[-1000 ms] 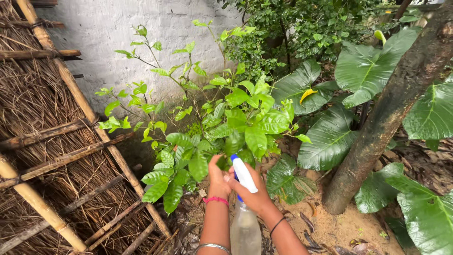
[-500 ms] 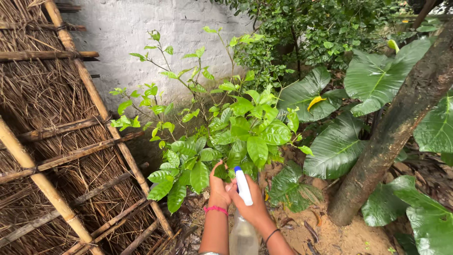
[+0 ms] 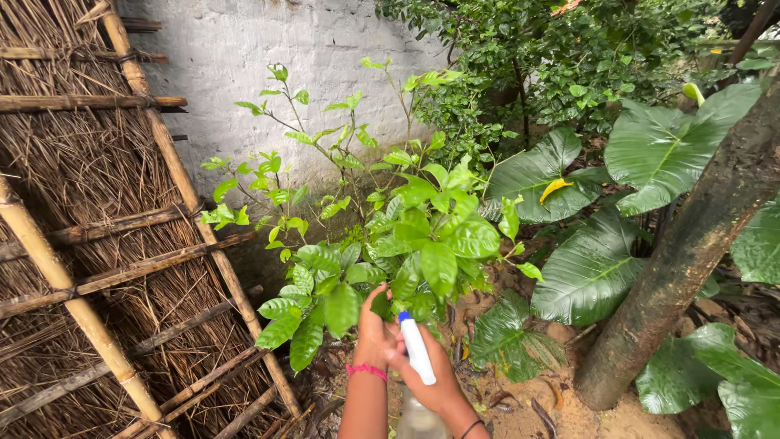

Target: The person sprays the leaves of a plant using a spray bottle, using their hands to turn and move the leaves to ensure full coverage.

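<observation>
Right hand (image 3: 435,382) has its fingers closed round the neck of a clear plastic spray bottle with a white-and-blue nozzle (image 3: 417,349), low centre of view, nozzle aimed up into the small bright-green leafy shrub (image 3: 406,236). Left hand (image 3: 375,329) has its fingers pinched shut on a low shrub leaf (image 3: 380,305). Judgement: hold that leaf steady, keep the nozzle close to the foliage, and angle away from the thatch-and-bamboo fence (image 3: 97,244).
</observation>
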